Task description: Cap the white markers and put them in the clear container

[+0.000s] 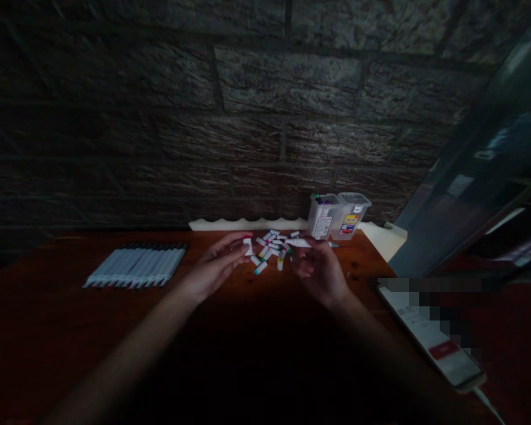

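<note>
My left hand pinches a white marker cap with a red end between thumb and fingers. Across from it, my right hand grips a white marker, its narrower end pointing left toward the cap. Cap and marker are apart. Between and behind the hands lies a loose heap of white marker caps with coloured ends, among them green, yellow and teal. A neat row of white markers lies side by side on the table, left of my left hand.
Two clear plastic containers stand at the back right; the left one holds a few markers. A phone with a cable lies at the right edge of the wooden table. A pale wavy-edged strip runs along the stone wall.
</note>
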Demonstrator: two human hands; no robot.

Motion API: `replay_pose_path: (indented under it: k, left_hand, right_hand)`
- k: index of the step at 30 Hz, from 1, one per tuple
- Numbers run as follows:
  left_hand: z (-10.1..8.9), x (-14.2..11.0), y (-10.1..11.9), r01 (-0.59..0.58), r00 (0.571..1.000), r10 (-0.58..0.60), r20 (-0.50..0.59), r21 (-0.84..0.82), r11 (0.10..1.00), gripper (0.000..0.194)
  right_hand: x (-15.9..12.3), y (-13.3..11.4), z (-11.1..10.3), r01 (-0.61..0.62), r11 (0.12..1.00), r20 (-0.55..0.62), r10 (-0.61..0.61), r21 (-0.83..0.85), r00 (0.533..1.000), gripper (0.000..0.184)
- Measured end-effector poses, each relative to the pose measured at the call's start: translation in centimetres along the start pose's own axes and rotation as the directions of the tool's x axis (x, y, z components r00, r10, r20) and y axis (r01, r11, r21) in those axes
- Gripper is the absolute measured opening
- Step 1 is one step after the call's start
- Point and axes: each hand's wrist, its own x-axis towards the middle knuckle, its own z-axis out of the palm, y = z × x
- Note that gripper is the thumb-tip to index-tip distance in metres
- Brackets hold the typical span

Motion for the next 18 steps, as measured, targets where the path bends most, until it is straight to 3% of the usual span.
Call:
replay_pose_path:
  k: [3,6,18]
  left_hand:
    - [0.8,-1.7,-0.5,0.074,0.994,-0.096,-0.056,-0.314,0.947,0.025]
    - [1.2,-1.8,-1.0,0.060,0.996,-0.081,-0.024,-0.467,0.882,0.020]
    - [1.7,-2.1,-1.5,0.074,0.996,-0.042,0.074,-0.526,0.847,0.021]
  right_hand:
    - [-0.3,0.7,0.0,0.005,0.997,0.059,0.000,-0.081,0.998,0.018]
    - [-0.4,1.2,-0.1,0.015,0.980,0.069,-0.001,-0.199,0.998,0.022]
    - [-0.8,1.0,0.3,0.046,0.945,0.039,-0.035,-0.322,0.999,0.023]
